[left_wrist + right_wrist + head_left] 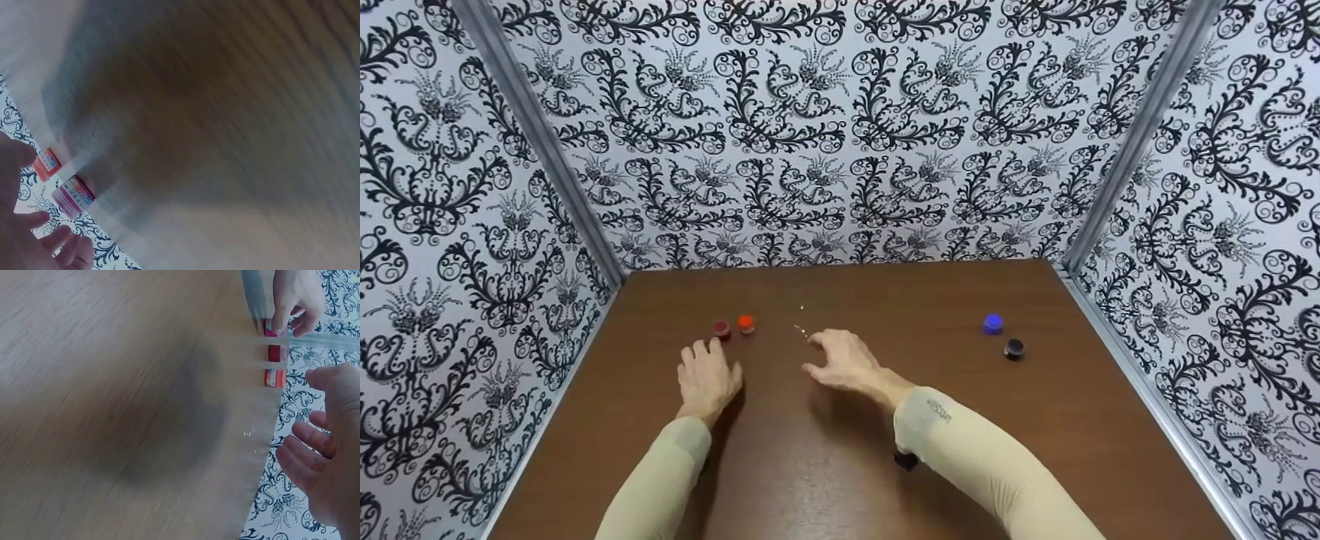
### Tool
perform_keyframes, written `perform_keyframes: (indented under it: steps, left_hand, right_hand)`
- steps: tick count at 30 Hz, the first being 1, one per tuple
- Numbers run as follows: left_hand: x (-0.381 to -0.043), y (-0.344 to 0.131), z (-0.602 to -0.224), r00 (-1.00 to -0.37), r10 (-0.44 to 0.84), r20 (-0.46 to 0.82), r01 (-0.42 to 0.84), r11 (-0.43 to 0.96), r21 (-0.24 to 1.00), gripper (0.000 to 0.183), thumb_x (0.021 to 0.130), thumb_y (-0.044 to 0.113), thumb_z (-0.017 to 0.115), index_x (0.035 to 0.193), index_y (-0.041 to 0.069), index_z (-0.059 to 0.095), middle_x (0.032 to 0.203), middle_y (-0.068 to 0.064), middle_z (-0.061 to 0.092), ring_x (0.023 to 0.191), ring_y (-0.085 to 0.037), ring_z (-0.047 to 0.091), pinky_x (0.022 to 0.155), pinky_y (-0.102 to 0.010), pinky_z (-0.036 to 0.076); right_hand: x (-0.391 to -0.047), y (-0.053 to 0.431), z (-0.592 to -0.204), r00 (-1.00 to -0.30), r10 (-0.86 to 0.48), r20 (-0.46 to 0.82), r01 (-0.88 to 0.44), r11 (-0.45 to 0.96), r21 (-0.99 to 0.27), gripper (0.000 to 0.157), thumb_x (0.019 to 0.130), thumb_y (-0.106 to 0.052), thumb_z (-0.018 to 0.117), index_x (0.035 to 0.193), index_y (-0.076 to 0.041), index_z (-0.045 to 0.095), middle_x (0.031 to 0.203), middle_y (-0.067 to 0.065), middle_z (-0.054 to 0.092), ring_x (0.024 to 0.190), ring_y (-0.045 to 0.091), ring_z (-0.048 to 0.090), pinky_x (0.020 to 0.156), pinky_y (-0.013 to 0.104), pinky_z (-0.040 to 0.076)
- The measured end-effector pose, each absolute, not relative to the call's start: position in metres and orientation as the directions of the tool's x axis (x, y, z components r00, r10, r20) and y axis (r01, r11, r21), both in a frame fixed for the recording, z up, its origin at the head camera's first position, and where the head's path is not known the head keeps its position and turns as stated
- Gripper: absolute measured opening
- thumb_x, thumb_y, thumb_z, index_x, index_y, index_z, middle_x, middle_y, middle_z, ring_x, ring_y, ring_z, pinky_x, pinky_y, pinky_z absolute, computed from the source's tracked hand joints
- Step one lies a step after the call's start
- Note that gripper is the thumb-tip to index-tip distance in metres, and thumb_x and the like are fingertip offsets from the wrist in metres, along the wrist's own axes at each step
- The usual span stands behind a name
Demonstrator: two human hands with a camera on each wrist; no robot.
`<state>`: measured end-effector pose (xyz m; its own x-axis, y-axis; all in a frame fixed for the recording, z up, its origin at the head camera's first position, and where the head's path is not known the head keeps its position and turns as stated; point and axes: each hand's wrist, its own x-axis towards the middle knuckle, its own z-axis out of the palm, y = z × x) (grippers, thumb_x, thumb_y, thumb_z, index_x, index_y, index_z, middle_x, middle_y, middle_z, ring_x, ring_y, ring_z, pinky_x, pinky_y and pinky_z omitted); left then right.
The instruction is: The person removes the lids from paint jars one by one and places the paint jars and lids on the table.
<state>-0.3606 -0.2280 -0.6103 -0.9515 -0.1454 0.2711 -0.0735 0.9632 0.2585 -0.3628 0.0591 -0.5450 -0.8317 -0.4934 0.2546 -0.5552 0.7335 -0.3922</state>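
Note:
My left hand point(706, 377) is low over the left of the table, fingers spread apart, beside a small dark red jar point(722, 329). An orange-topped jar point(746, 324) stands just right of that one. From the right wrist, a magenta jar point(270, 328) shows close under the left hand's fingertips, in line with the other two. The left wrist view has a pink-red labelled jar point(73, 197) just beyond the fingers, which appear apart from it. Near the table's middle, my right hand point(846, 361) hovers with loosely bent fingers and holds nothing.
A blue jar point(993, 324) and a black-topped jar point(1014, 349) stand at the right of the brown table point(810, 480). Small white specks point(802, 330) lie near the right fingertips. A dark object point(906, 460) is partly hidden by the right sleeve. Patterned walls enclose the table.

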Motion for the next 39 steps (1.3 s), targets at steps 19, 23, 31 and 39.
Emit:
perform_keyframes:
  steps: [19,23,31,39]
  left_hand:
    - [-0.363,-0.252,-0.61,-0.945,-0.321,0.057,-0.261,0.851,0.456,0.066,0.104,0.038,0.07,0.143,-0.013,0.054,0.139,-0.04,0.059,0.131,-0.061,0.059,0.1,-0.073,0.058]
    - [-0.366,-0.255,-0.611,-0.947,-0.322,0.018,-0.277,0.841,0.466,0.065,0.104,0.038,0.072,0.143,-0.012,0.057,0.14,-0.039,0.061,0.131,-0.06,0.06,0.102,-0.072,0.058]
    - [-0.371,-0.261,-0.612,-0.953,-0.302,0.016,-0.26,0.847,0.464,0.051,0.103,0.035,0.075,0.128,-0.009,0.069,0.127,-0.034,0.07,0.121,-0.054,0.07,0.1,-0.067,0.061]
    - [-0.373,-0.265,-0.616,-0.955,-0.29,0.058,-0.227,0.847,0.481,0.05,0.1,0.034,0.077,0.122,-0.01,0.071,0.122,-0.034,0.074,0.119,-0.053,0.072,0.105,-0.065,0.058]
  right_hand:
    - [-0.368,0.038,-0.543,-0.85,-0.479,0.218,-0.524,0.732,-0.435,0.05,0.098,-0.036,0.082,0.138,-0.007,0.075,0.132,0.014,0.081,0.123,0.033,0.078,0.11,0.048,0.062]
    - [-0.367,0.034,-0.545,-0.851,-0.482,0.207,-0.521,0.732,-0.439,0.051,0.098,-0.037,0.082,0.139,-0.007,0.075,0.134,0.015,0.081,0.123,0.033,0.078,0.11,0.048,0.062]
    - [-0.367,0.027,-0.554,-0.838,-0.495,0.231,-0.545,0.733,-0.408,0.047,0.098,-0.035,0.083,0.135,-0.007,0.076,0.13,0.013,0.083,0.121,0.032,0.079,0.107,0.046,0.064]
    - [-0.374,0.02,-0.56,-0.827,-0.513,0.231,-0.561,0.721,-0.408,0.044,0.098,-0.035,0.081,0.133,-0.008,0.078,0.128,0.013,0.084,0.117,0.031,0.08,0.103,0.047,0.065]
